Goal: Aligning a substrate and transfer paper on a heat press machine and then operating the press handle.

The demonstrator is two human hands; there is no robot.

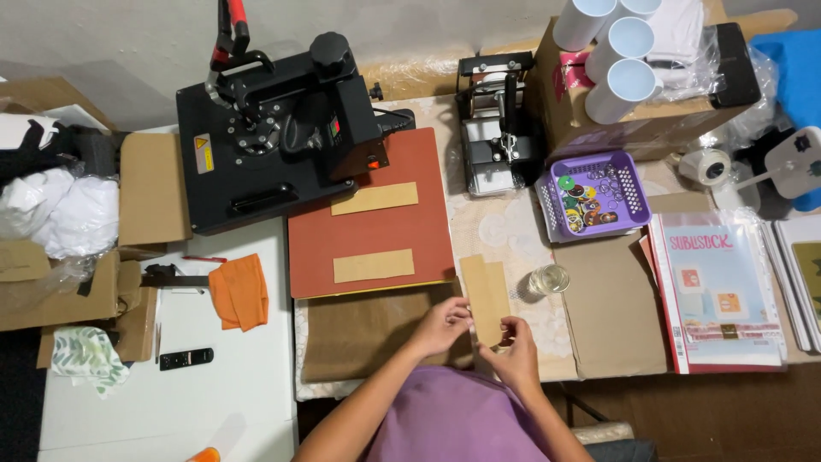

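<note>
An orange cloth (239, 291) lies at the left of the worktop (231, 393), beside a black heat press (274, 128) whose red-brown pad (368, 222) carries two tan strips. Right of the pad, the left hand (443, 325) pinches the lower edge of a tan paper strip (486, 295); the right hand (513, 349) pinches its bottom end. A small glass (548, 280) and a purple basket (594, 197) lie further right.

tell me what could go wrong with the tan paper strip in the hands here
The small clear glass jar stands close beside the tan paper strip; a stray move of the right hand might tip it. The left hand pinches only an edge, so the strip could crease. The two similar strips on the red-brown pad look loose and could shift.
</note>
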